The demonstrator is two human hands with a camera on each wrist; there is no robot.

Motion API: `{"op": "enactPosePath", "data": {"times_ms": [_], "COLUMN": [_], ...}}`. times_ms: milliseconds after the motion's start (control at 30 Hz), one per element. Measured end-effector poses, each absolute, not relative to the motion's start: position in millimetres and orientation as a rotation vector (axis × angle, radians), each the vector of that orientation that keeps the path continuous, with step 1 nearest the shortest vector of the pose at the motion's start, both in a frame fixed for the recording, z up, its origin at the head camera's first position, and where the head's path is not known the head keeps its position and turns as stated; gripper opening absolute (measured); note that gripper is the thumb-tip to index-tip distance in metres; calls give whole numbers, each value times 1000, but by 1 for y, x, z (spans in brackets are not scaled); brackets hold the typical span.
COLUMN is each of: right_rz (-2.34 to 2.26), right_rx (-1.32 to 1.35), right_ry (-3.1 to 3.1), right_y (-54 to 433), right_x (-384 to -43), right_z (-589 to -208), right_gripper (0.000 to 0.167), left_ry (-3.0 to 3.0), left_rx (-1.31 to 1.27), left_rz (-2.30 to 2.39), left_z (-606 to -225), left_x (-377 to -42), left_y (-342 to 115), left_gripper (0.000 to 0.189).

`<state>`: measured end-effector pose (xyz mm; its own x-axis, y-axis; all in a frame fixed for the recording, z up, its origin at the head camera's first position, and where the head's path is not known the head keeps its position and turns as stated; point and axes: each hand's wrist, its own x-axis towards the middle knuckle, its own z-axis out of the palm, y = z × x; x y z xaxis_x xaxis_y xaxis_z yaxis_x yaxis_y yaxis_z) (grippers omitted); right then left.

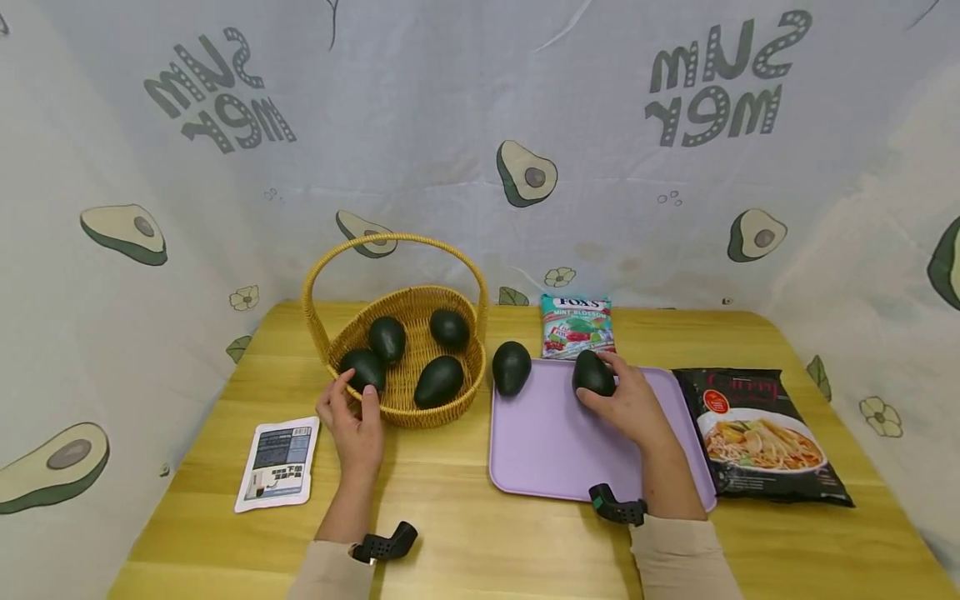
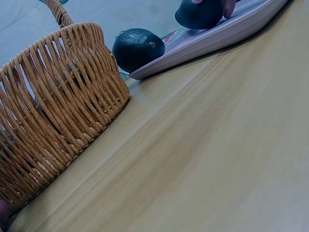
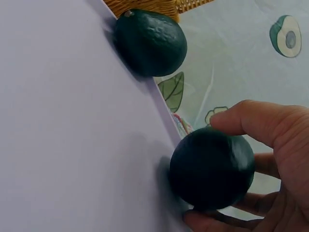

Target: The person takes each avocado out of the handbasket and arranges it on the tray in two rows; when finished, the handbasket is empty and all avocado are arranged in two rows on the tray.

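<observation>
My left hand (image 1: 355,429) is at the front left rim of the yellow wicker basket (image 1: 423,417). Its thumb and index finger are right beside an avocado (image 1: 363,368) inside; I cannot tell whether they pinch it or the rim. Only a sliver of that hand shows in the left wrist view, beside the woven wall (image 2: 63,96). Over the back of the lilac tray (image 1: 536,450), my right hand (image 1: 626,404) grips a dark green avocado (image 3: 212,169) between thumb and fingers. Another avocado (image 1: 512,368) lies at the tray's back left corner, close to the basket.
The basket also holds more avocados (image 1: 439,382), under a tall arched handle (image 1: 397,237). Behind the tray lies a Fox's candy bag (image 1: 577,327). A black noodle packet (image 1: 765,437) sits to the right, a white pouch (image 1: 279,462) to the left. A printed cloth (image 1: 450,108) encloses the table.
</observation>
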<state>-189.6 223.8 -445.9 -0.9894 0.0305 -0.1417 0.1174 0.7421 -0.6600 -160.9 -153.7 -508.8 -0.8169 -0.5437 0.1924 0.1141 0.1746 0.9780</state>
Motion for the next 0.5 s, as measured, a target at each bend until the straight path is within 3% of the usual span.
{"op": "enactPosePath", "data": {"times_ms": [500], "right_rz": [-1118], "right_rx": [232], "right_ry": [2853], "right_y": [218], "right_x": [-192], "right_z": [-451], "right_gripper": [81], "left_ry": [-1935], "left_rx": [385], "left_rz": [-1700], "left_z": [-508], "left_x": [-161], "left_y": [-154], "left_gripper": [41]}}
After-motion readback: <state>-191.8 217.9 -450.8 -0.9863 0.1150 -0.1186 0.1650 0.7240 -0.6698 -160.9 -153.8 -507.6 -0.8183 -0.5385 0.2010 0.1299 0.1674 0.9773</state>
